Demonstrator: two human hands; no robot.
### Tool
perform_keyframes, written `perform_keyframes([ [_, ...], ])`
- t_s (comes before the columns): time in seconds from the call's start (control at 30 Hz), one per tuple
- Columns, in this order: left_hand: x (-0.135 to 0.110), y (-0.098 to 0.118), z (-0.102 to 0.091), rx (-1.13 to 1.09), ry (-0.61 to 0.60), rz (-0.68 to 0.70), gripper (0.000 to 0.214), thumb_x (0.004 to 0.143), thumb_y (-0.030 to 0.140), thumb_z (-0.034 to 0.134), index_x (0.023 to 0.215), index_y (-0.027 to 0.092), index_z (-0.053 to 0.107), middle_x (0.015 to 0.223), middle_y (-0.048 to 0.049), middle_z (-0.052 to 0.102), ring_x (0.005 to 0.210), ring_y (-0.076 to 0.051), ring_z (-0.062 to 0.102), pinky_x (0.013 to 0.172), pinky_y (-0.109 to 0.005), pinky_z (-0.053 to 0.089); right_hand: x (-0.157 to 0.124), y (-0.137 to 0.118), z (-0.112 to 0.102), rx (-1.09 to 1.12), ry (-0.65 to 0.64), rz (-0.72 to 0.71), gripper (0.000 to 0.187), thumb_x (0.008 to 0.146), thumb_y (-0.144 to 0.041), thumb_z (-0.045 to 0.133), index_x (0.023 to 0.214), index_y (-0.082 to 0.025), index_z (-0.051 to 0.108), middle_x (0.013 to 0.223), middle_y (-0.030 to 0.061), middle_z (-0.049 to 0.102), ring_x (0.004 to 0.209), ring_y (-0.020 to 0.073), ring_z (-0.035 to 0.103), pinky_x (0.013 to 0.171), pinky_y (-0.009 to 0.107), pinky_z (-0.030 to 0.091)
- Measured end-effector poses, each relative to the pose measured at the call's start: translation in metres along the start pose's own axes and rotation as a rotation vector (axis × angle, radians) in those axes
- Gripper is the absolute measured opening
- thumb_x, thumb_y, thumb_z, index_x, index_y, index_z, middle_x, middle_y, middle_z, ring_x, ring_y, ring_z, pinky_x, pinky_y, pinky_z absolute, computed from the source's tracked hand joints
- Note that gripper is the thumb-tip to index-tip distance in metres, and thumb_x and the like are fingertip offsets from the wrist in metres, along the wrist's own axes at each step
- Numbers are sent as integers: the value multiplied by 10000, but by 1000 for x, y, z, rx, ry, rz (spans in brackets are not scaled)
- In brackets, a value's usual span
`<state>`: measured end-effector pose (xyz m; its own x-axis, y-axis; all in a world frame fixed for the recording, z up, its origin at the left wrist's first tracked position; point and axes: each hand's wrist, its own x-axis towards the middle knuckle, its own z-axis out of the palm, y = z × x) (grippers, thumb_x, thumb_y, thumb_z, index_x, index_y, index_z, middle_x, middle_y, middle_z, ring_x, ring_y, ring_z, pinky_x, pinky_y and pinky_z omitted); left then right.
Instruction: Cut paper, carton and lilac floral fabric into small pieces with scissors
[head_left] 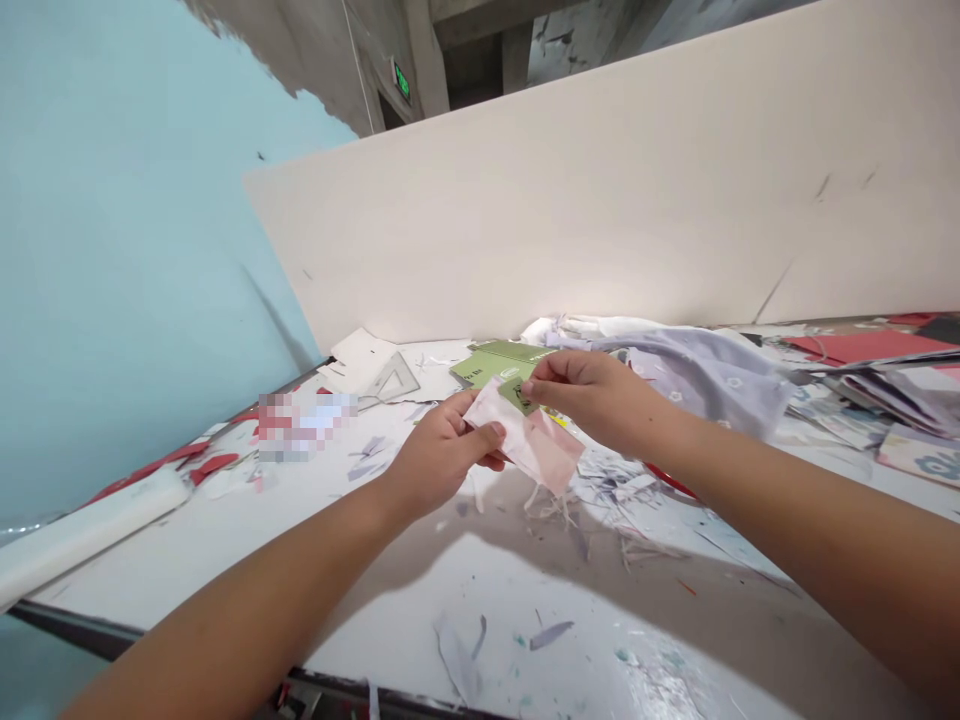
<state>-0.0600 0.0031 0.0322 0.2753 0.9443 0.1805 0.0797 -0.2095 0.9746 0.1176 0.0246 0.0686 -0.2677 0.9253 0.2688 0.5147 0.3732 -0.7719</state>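
Green card (495, 365) half hidden behind pink paper (525, 435) held by both hands (442, 450) (592, 395)

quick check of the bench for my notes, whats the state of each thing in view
Pink paper sheet: creased, held up between both hands
Left hand: gripping the sheet
Right hand: pinching the sheet's upper edge
Green printed card: folded into panels, partly behind the sheet
Translucent plastic set square: lying flat
Lavender floral fabric: crumpled

Two hands (442, 455) (600, 395), one pink paper (525, 435), one green card (495, 365).
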Motion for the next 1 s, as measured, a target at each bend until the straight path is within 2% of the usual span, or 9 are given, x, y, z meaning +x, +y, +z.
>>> perform_keyframes([
  [0.13,-1,1,1,19,9,-12,409,737,327,621,1116,186,559,718,-6,639,609,-109,581,652,-272,495,0,1,-1,-49,-17,5,186,727,-346,530,615,-198,515,523,-42,437,439,74,338,400,202,246],
  [0.27,-2,1,2,52,23,-12,397,744,333,611,1110,190,560,787,-24,657,655,-121,588,666,-275,496,-3,-7,-4,-74,-20,9,183,721,-313,535,589,-197,481,508,-46,408,434,75,326,394,208,240],
  [0.37,-2,0,2,52,20,-3,393,753,326,601,1119,190,556,822,-32,661,689,-123,583,671,-272,497,-4,-11,-6,-102,-68,40,189,721,-301,538,582,-198,462,499,-52,376,430,73,306,389,207,228],
  [0.5,-1,-3,1,27,-5,3,384,765,312,591,1124,181,551,829,-35,659,720,-127,586,674,-273,499,1,-3,-7,-83,-164,14,189,732,-321,522,599,-200,466,512,-55,359,431,71,298,393,208,213],
  [0.63,-1,-5,1,-6,-30,-5,399,762,315,595,1124,155,545,849,-53,656,729,-142,595,682,-305,506,6,4,-8,-95,-205,0,188,728,-341,526,607,-204,482,528,-54,370,444,75,300,403,213,219],
  [1.0,-2,-5,2,-38,-33,-34,373,749,304,609,1084,147,560,825,-54,664,699,-139,605,659,-290,501,1,-4,-13,-137,-273,11,154,725,-291,535,606,-203,492,512,-60,347,437,71,293,386,208,211],
])
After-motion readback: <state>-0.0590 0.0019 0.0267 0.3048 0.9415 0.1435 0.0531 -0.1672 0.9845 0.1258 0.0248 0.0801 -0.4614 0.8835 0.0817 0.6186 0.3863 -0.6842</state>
